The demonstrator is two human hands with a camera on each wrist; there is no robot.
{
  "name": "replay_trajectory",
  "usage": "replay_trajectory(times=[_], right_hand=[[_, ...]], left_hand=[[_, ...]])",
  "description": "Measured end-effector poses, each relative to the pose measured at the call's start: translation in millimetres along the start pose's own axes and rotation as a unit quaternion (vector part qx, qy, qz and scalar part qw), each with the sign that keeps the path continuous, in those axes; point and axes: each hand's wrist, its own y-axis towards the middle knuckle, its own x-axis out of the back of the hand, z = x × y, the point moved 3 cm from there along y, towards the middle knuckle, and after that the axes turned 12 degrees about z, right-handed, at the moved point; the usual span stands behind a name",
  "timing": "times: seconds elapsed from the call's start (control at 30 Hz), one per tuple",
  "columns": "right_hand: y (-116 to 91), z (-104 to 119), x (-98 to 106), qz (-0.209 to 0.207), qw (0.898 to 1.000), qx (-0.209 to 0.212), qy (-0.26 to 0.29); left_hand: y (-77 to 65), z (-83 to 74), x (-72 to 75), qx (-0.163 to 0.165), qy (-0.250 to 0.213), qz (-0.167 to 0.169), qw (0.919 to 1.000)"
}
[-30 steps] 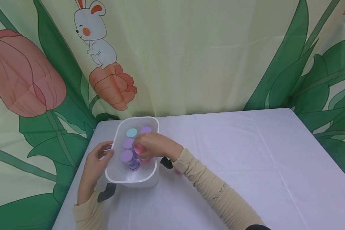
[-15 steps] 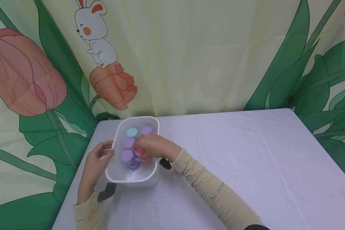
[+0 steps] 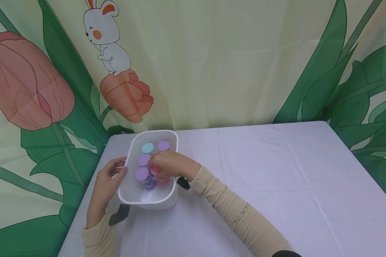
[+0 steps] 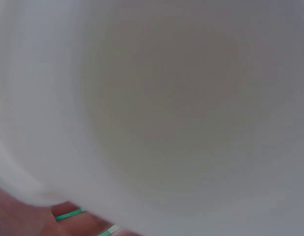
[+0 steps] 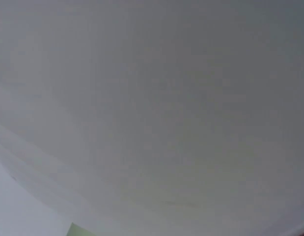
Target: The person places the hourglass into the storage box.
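Observation:
A white plastic box (image 3: 148,204) stands at the left of the table in the head view. My left hand (image 3: 107,185) rests against its left side, thumb and fingertips at the rim. My right hand (image 3: 172,163) reaches over the right rim and grips a small jar with a pink lid (image 3: 154,169), its fingers covering much of it. Around it in the box stand similar small jars: a purple-lidded jar (image 3: 142,174) in front, another purple lid (image 3: 144,160) behind, a light-blue lid (image 3: 147,148) and a purple lid (image 3: 163,145) at the back.
A pale cloth covers the table (image 3: 260,178), which stretches far to the right of the box. Behind it hangs a printed curtain (image 3: 212,71) with a rabbit and tulips. The box wall (image 4: 181,123) fills most of the left wrist view; a pale, blurred surface (image 5: 156,108) fills the right.
My right wrist and forearm have shifted slightly left, while the hand stays on the pink-lidded jar. A pink thing on the table beside the right cuff is now hidden. The left hand stays put.

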Motion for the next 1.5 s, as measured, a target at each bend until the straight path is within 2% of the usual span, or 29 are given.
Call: replay_trajectory(times=[0.2,0.53,0.7,1.2,1.5], right_hand=[[2,-1,-3,-0.001,1.0,0.009,0.008],[2,1,-4,0.002,1.0,0.009,-0.005],[-1,1,-1,-0.004,1.0,0.021,-0.012],[-29,1,15,-0.044,0.998,0.028,-0.017],[-49,-3,16,-0.086,0.994,0.058,-0.019]], left_hand=[[0.4,0.0,-0.6,-0.003,-0.002,0.001,1.0],[-1.6,-2.4,-0.1,-0.011,0.002,0.0,0.9999],[-0.7,-1.1,0.3,-0.011,0.003,0.0,0.9999],[-1.6,-0.5,0.5,-0.015,0.004,-0.004,0.9999],[-1.1,-0.3,0.8,-0.016,0.008,-0.005,0.9998]])
